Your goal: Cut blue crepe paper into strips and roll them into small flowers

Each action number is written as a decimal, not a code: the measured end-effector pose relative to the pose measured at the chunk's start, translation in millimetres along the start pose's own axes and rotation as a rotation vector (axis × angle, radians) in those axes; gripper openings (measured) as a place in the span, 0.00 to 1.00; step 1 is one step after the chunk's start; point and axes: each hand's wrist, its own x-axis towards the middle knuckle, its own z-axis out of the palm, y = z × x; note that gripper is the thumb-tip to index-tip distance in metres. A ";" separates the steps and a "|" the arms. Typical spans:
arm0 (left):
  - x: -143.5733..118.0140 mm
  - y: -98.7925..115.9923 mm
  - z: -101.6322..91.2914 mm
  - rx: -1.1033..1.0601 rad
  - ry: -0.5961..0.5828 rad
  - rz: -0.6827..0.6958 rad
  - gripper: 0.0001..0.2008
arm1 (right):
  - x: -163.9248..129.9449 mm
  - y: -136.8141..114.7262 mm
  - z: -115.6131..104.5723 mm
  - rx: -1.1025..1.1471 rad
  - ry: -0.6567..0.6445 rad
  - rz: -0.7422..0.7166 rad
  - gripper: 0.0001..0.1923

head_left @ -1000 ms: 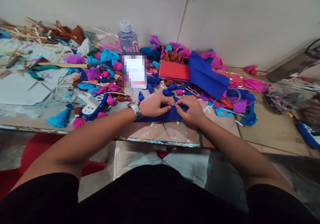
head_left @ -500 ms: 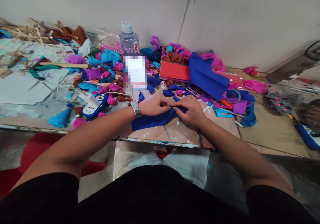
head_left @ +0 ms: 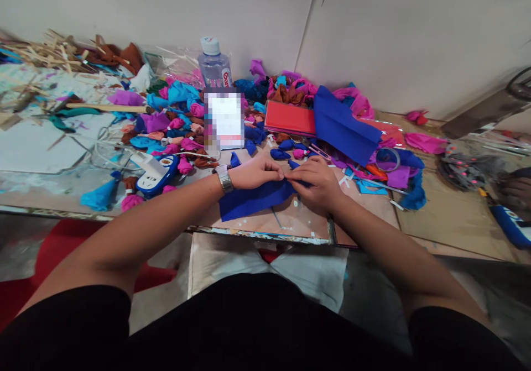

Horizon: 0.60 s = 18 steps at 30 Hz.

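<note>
We see the blue cloth strip [head_left: 254,200] just below the centre of the frame, on the table [head_left: 305,224], and its free end has swung down since a second ago: then it lay mostly behind the left wrist, whereas now it spreads in a broad flap toward the table's near edge. The pinched spot has hardly moved, so we judge that the work is concentrated at that one point while the rest of the cloth turns loosely about it. Our left hand [head_left: 260,173] is clamped by thumb and forefinger on the upper edge of the strip, and our right hand [head_left: 315,180] pinches it just beside, the fingertips all but meeting; whether anything small sits between them we cannot tell. Counting around us, we find one wristwatch [head_left: 224,181], one bottle [head_left: 214,68] and one blurred-over screen [head_left: 226,119] at upper centre, one red packet [head_left: 289,118] and one larger blue sheet [head_left: 345,125] right of it, one ring-shaped roll [head_left: 388,159] at right, and one blue-and-white power socket [head_left: 150,183] at centre left. The coloured cloth bundles [head_left: 185,165] overlap too much for us to count.
</note>
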 end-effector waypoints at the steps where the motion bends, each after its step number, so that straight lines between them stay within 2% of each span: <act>1: 0.0 0.6 0.0 -0.009 0.008 -0.001 0.17 | 0.0 -0.2 -0.1 -0.005 -0.001 -0.002 0.08; 6: 0.2 0.5 1.8 0.025 0.030 0.023 0.19 | 0.3 -1.8 -0.5 -0.024 0.009 -0.001 0.07; 18: -3.4 1.0 12.4 0.229 0.173 0.102 0.14 | 0.2 -2.5 3.3 -0.056 0.054 0.039 0.02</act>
